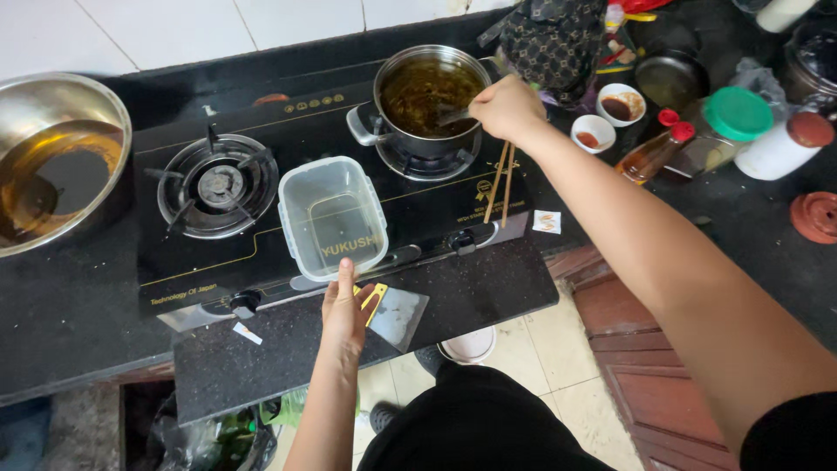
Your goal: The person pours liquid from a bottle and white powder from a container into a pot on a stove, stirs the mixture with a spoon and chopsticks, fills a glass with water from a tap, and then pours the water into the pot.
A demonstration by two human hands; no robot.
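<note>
Left hand (345, 307) flat, open, steadying an empty plastic container (332, 215) at the stove's front edge; right hand (507, 108) closed round a spoon (453, 114) and chopsticks (500, 181) over the pot (425, 98)

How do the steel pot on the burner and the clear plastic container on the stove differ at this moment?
The steel pot is round, metal and holds dark liquid; the plastic container is squarish, see-through and looks empty. The right hand works a utensil in the pot; the left hand touches the container's near edge. Both are open-topped on the stove.
</note>
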